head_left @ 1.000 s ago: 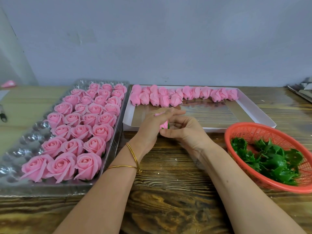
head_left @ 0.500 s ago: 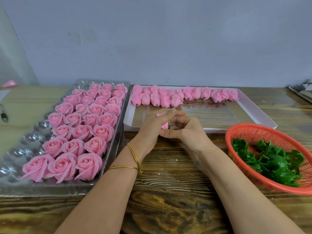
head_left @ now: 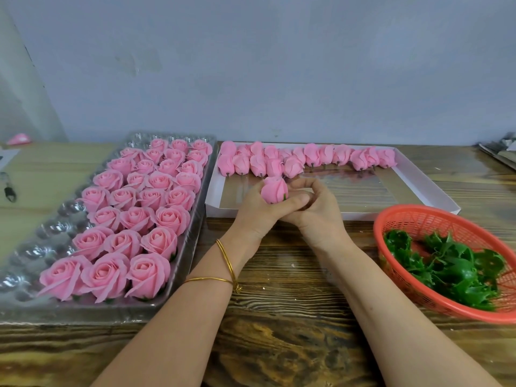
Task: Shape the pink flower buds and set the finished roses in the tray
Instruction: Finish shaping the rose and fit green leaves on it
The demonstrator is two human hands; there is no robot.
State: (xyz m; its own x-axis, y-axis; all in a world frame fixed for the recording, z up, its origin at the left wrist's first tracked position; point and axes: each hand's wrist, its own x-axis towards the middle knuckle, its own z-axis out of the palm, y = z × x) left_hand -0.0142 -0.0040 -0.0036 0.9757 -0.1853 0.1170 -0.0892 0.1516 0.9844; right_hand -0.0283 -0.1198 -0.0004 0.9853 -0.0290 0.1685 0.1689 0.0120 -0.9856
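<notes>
A closed pink flower bud (head_left: 274, 189) with a bit of green at its base sits upright between my two hands, above the near edge of the white box. My left hand (head_left: 258, 209) grips it from the left, thumb across the front. My right hand (head_left: 314, 208) curls against its right side, fingers bent behind the bud. A row of unshaped pink buds (head_left: 307, 159) lies along the far side of the white box (head_left: 435, 188). Several finished open roses (head_left: 139, 208) fill the clear plastic tray (head_left: 36, 247) on the left.
An orange plastic basket (head_left: 413, 216) holding green leaf calyxes (head_left: 452, 272) stands at the right. The tray's left column of cups holds no roses. Everything rests on a wooden table (head_left: 293, 317) against a grey wall. A dark tool (head_left: 9, 191) lies far left.
The bud, earlier mostly hidden between my fingers, now stands up in plain sight. My left thumb has come across its front and the right fingers have curled in closer.
</notes>
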